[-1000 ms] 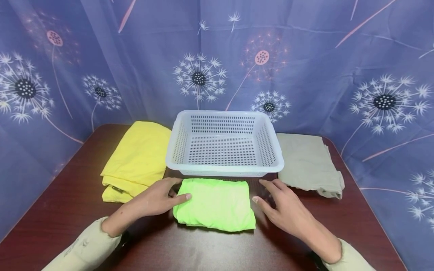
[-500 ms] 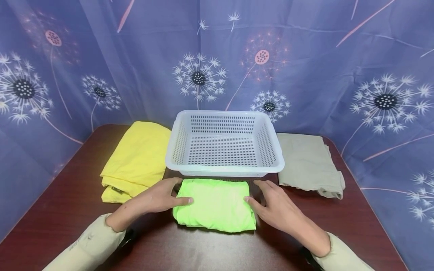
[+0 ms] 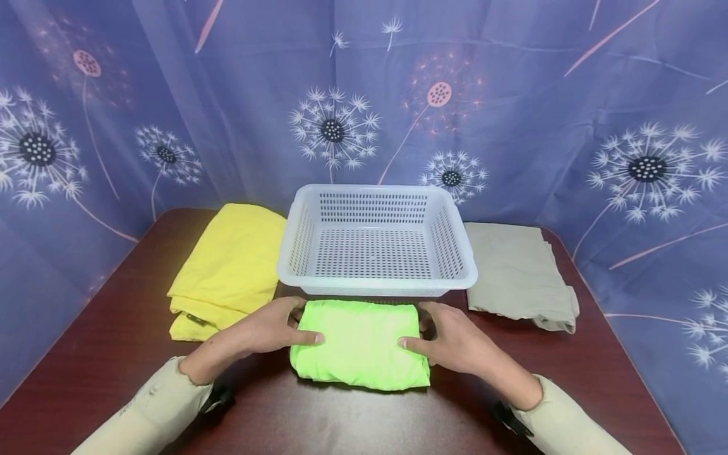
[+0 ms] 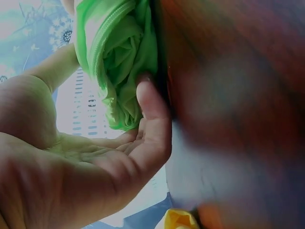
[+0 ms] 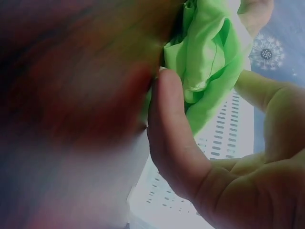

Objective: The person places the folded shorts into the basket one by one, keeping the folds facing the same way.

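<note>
A folded lime-green cloth [image 3: 361, 341] lies on the dark wooden table [image 3: 341, 417], just in front of a white perforated basket [image 3: 375, 285]. My left hand [image 3: 284, 328] grips the cloth's left end, thumb on top and fingers curled at its side. My right hand [image 3: 435, 333] grips the right end the same way. In the left wrist view my fingers [image 4: 152, 119] tuck under the green cloth [image 4: 119, 62] at the table. In the right wrist view a finger [image 5: 167, 109] presses against the green cloth's [image 5: 209, 52] folded edge.
The basket is empty. A folded yellow cloth [image 3: 230, 268] lies to its left and a folded beige cloth [image 3: 517, 275] to its right. A blue dandelion-print curtain [image 3: 512, 95] hangs round the table's back and sides.
My right hand has moved left from beside the cloth and taken hold of its right end. My left hand has stayed on the left end, settling its grip.
</note>
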### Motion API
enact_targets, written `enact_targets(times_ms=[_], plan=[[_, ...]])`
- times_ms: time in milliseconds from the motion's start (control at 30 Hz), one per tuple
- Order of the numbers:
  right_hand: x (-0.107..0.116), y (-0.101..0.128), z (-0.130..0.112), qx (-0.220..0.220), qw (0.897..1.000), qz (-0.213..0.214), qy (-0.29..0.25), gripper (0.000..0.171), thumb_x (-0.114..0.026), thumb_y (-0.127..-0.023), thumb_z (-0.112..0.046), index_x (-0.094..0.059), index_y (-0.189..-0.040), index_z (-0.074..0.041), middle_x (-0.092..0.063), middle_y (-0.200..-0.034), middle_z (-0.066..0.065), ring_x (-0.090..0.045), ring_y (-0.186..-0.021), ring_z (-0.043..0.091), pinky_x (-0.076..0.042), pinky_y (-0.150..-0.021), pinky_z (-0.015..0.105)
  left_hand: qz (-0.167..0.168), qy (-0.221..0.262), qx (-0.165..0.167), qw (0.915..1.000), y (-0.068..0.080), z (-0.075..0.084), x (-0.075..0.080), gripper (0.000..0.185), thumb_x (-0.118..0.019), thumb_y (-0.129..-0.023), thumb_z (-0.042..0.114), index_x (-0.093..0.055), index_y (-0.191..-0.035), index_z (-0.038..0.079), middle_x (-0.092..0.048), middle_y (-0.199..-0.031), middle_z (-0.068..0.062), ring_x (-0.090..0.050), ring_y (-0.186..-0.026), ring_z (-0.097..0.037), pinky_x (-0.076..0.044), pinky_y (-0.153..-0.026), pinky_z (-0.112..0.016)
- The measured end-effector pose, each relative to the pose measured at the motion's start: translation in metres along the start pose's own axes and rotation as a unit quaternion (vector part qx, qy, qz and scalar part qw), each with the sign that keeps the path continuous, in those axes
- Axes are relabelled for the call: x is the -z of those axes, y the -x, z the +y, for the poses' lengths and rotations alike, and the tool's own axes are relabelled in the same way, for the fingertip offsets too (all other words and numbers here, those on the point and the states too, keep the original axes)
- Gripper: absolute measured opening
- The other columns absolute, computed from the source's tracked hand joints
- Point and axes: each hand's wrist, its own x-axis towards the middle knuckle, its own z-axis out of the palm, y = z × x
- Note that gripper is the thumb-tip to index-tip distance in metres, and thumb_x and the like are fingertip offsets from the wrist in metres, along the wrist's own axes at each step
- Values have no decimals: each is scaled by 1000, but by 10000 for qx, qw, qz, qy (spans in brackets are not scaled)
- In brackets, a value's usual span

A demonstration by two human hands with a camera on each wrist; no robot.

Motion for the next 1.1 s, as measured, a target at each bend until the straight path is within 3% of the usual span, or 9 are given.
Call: enact_targets(times_ms=[167,333,433,533,633,733,833,900,1100], plan=[[-3,-1,2,82,9998,-89,-144,53,-89,-86,-42,-65,-118,-8,-68,-94,-1,-65,-77,13,-54,-73,32,-57,93,-30,9999,0,-1,1,81,-89,-86,33,-51,-141,-13,-65,-118,-13,-61,-105,-25,-53,-89,-41],[-5,-1,3,-47,9993,-139,-332,60,-91,-83,-41,-62,-120,-4,-66,-93,1,-63,-76,14,-53,-70,32,-143,207,-259,9993,-3,-4,1,58,-89,-86,32,-62,-120,-6,-61,-96,-7,-56,-87,-20,-49,-75,-34],[-6,-1,4,-157,9991,-121,-380,66,-93,-82,-40,-61,-125,-2,-66,-94,1,-63,-75,12,-53,-70,32,-223,286,-448,9983,-5,-7,0,43,-88,-87,30,-64,-105,1,-52,-78,-2,-48,-72,-16,-42,-65,-30],[-7,-1,4,-218,9984,-149,-493,71,-94,-81,-38,-59,-129,1,-67,-98,2,-64,-76,13,-54,-72,33,-235,246,-557,9979,-5,-8,0,41,-88,-87,30,-61,-100,3,-45,-72,0,-43,-67,-14,-38,-62,-28],[-7,-2,6,-251,9979,-201,-554,76,-95,-80,-37,-57,-133,3,-67,-100,4,-65,-78,13,-55,-74,33,-193,116,-547,9982,-4,-7,1,47,-89,-86,32,-61,-107,2,-52,-83,-3,-50,-77,-18,-43,-68,-31],[-6,-3,6,-238,9982,-209,-511,79,-95,-79,-36,-56,-134,3,-67,-100,4,-65,-80,14,-55,-75,33,-161,40,-454,9988,-3,-5,2,70,-91,-85,33,-57,-134,-5,-63,-121,-17,-61,-106,-28,-54,-88,-42],[-5,-4,7,-248,9985,-206,-452,75,-96,-78,-35,-57,-130,1,-66,-100,3,-63,-79,14,-54,-74,34,-154,49,-331,9993,-2,-4,2,96,-92,-85,33,-41,-154,-10,-48,-155,-27,-58,-129,-39,-51,-105,-53],[-5,-4,7,-253,9984,-204,-461,71,-96,-77,-35,-58,-127,-2,-65,-100,3,-63,-78,14,-53,-74,33,-160,43,-300,9994,-2,-5,2,104,-92,-85,33,-33,-158,-13,-40,-161,-30,-55,-135,-43,-48,-109,-57],[-7,-2,7,-41,9994,-111,-311,63,-96,-76,-34,-60,-120,-7,-62,-106,4,-57,-82,15,-50,-79,36,-209,134,-227,9994,-1,-4,1,105,-92,-84,32,-32,-159,-11,-46,-156,-30,-54,-135,-44,-49,-108,-56]])
